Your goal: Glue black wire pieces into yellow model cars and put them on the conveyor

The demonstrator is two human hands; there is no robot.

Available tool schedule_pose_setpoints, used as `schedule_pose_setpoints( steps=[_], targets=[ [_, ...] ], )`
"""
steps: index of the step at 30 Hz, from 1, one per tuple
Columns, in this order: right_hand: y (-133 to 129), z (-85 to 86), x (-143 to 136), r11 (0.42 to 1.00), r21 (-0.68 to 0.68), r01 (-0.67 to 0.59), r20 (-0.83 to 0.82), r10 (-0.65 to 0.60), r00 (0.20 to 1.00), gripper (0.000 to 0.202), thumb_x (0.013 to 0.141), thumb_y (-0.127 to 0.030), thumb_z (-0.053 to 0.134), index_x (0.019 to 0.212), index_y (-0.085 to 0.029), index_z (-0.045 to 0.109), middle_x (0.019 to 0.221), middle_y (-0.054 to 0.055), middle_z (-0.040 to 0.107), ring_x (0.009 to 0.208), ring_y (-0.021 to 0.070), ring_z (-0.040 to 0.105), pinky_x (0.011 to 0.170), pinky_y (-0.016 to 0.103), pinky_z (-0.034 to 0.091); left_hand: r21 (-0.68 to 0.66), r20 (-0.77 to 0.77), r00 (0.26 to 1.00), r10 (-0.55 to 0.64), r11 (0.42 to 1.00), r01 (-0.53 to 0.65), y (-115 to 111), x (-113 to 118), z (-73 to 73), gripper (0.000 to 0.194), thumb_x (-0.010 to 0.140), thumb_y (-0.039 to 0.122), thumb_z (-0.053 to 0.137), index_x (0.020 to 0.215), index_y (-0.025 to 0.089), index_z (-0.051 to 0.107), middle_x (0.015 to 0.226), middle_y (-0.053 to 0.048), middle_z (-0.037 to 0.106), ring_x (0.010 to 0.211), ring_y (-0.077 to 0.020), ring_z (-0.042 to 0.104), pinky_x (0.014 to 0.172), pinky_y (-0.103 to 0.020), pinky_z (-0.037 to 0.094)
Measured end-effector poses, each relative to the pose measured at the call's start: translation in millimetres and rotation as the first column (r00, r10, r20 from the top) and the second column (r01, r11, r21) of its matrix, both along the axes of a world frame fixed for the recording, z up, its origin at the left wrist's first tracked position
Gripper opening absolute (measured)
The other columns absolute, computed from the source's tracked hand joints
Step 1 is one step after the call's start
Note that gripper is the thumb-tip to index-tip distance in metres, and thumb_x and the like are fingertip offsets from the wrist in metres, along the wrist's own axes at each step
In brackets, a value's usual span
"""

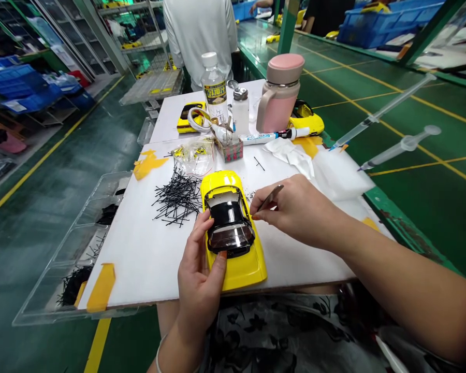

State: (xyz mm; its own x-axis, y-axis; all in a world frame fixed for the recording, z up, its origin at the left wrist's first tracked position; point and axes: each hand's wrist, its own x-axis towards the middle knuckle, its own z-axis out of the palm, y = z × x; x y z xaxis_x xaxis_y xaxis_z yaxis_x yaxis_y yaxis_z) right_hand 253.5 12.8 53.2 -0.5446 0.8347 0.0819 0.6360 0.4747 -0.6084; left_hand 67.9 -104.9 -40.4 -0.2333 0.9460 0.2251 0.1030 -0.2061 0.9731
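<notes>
Left hand [202,274] holds yellow car [229,220]; right hand [285,207], tweezers [271,197].

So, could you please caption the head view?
Left hand on a glossy yellow model car, right hand holding slim metal tweezers.

- White board [140,269] bright before me.
- Glare spots on the yellow car [243,270] by my left hand [200,280].
- Floor [39,233] at left smeared; view's edges stretched.
</notes>
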Motion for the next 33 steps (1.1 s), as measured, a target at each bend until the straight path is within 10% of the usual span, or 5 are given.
schedule_pose_setpoints(
  steps=[12, 20, 33],
  targets=[
    [-20.3, -18.3, 29.9, 0.986, 0.002, 0.168, -0.288, -0.161, 0.944, 0.025, 0.088, -0.017, 0.057, 0.097, -0.018, 0.08, 0.077, 0.001, 0.078, 0.068, 0.016, 0.071, 0.063, 0.026, 0.051, -0.008, 0.055, 0.999, 0.004, 1.0, -0.003, 0.8, 2.1, 0.3, 0.043, 0.095, 0.025, 0.068, 0.137, 0.032, 0.061, 0.163, -0.007, 0.045, 0.154, -0.0326, 0.037, 0.128, -0.053, 0.03],
    [-61.1, -67.2, 16.0, 0.983, 0.096, 0.155, -0.168, -0.137, 0.976, 0.047, 0.092, -0.015, 0.044, 0.131, -0.009, 0.07, 0.113, 0.011, 0.079, 0.091, 0.0226, 0.078, 0.08, 0.033, 0.059, -0.025, 0.033, 0.999, 0.01, 1.0, -0.009, -0.2, 1.4, 0.9, 0.044, 0.095, 0.024, 0.068, 0.138, 0.031, 0.06, 0.162, -0.007, 0.045, 0.154, -0.0327, 0.037, 0.129, -0.053, 0.028],
    [-64.5, -80.8, 14.2, 0.978, 0.135, 0.158, -0.213, -0.127, 0.969, 0.051, 0.092, -0.014, 0.042, 0.136, -0.003, 0.065, 0.105, 0.014, 0.08, 0.087, 0.0231, 0.077, 0.078, 0.034, 0.061, -0.021, 0.008, 0.999, 0.031, 0.999, -0.03, 0.0, 2.6, 1.8, 0.045, 0.094, 0.025, 0.069, 0.138, 0.033, 0.061, 0.161, -0.006, 0.047, 0.153, -0.0308, 0.04, 0.126, -0.049, 0.035]
  ],
)
